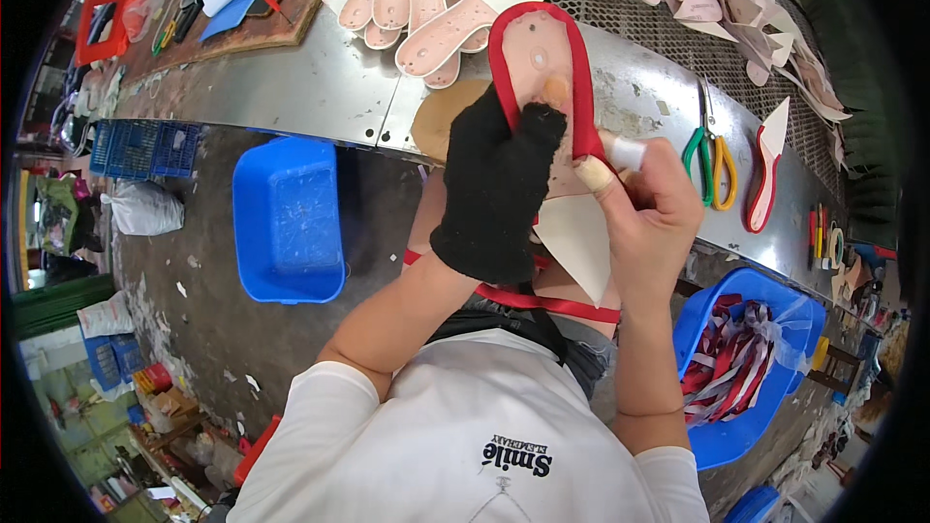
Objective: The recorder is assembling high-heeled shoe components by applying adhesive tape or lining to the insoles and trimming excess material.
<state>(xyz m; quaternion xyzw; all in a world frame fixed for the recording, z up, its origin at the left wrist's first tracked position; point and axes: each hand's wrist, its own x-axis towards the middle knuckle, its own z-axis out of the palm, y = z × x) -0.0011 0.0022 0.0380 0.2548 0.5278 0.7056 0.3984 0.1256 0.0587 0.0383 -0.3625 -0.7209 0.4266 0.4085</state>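
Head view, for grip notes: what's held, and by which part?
A pink insole: the gloved left hand grips its middle, the right hand pinches its red edging.

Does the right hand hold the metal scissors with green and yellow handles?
No, these scissors lie on the silver metal table, outside the right hand.

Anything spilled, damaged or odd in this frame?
Small white scraps litter the dark grey floor on the left, as if dropped. The hands look mismatched: the left hand wears a black fabric glove; the right hand is bare apart from pale wrappings on two digits.
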